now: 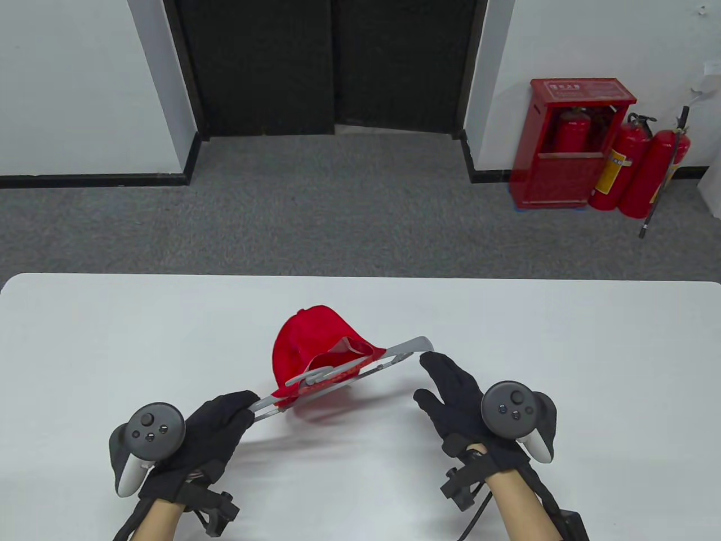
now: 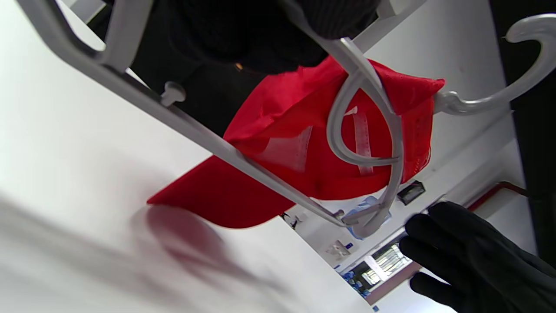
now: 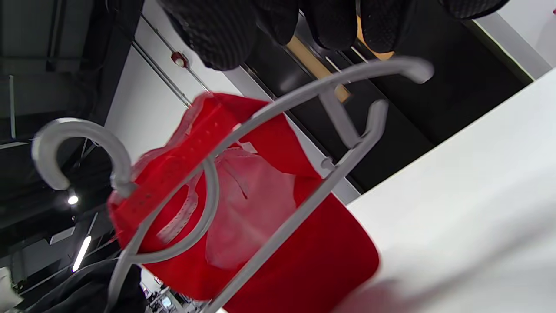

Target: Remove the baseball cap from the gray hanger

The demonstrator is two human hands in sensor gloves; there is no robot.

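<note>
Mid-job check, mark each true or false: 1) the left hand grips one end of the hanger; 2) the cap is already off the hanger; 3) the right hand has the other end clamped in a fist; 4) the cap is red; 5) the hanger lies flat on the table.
1) True: the left hand grips the near end of the gray hanger.
2) False: the baseball cap is on the hanger, hung over its bars.
3) False: the right hand is open, fingertips at the hanger's far end.
4) True.
5) False: it is held up over the table, its shadow below it.
</note>
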